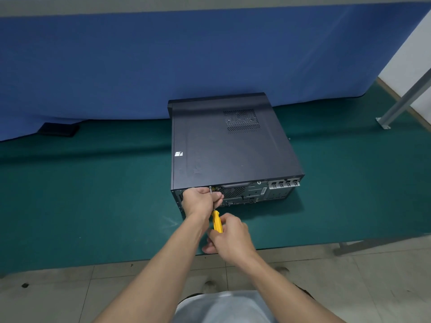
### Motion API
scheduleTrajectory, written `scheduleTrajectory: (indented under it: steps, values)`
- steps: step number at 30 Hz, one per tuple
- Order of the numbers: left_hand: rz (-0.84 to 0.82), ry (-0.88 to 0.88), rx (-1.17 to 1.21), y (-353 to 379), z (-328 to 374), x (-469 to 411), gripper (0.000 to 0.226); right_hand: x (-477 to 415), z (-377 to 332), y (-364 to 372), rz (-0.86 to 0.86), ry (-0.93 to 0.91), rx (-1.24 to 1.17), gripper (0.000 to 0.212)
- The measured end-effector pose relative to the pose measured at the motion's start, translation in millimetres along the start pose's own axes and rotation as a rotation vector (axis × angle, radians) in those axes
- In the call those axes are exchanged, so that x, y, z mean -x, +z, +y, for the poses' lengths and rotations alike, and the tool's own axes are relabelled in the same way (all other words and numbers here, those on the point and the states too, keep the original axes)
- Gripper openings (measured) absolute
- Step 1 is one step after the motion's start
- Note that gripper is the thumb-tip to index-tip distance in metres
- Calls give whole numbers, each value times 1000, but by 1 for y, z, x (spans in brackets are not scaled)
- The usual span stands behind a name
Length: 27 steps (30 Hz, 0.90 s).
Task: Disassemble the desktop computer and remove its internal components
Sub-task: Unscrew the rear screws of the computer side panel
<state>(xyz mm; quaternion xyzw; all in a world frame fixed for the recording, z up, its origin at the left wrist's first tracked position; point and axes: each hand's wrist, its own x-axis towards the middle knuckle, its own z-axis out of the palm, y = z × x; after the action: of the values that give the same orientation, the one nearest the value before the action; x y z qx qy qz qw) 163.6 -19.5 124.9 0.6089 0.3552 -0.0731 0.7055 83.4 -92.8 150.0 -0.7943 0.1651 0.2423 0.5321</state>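
Where the computer (224, 145) is lying: flat on the green bench (93, 183), broad black side panel facing up, rear panel (254, 194) facing the person, close to the bench's front edge.
Top face: a perforated vent (242, 121) is sitting toward the far end, and a small white sticker (178, 154) is showing near the left edge.
Tool: a screwdriver (217, 221) is pointing at the rear panel's upper left corner, its tip meeting the case just under the top lip.
Left grip: the left hand (198, 201) is resting against the rear panel, fingers clamped round the metal shaft near the tip.
Right grip: the right hand (229, 236) is holding the yellow handle, fingers curled round it.
Backdrop: a blue cloth (163, 66) is hanging behind the bench, with a flat black object (58, 129) lying at its foot, far left.
Right side: a grey metal brace (405, 99) is slanting down onto the bench.
Below: a tiled floor (70, 294) is showing.
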Motion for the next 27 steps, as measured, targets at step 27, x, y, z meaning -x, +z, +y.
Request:
scheduleTrajectory:
  steps: [27]
  values:
    - [-12,-23,48,-4,1,1,15,-1,4,-3,-37,74,-74,10]
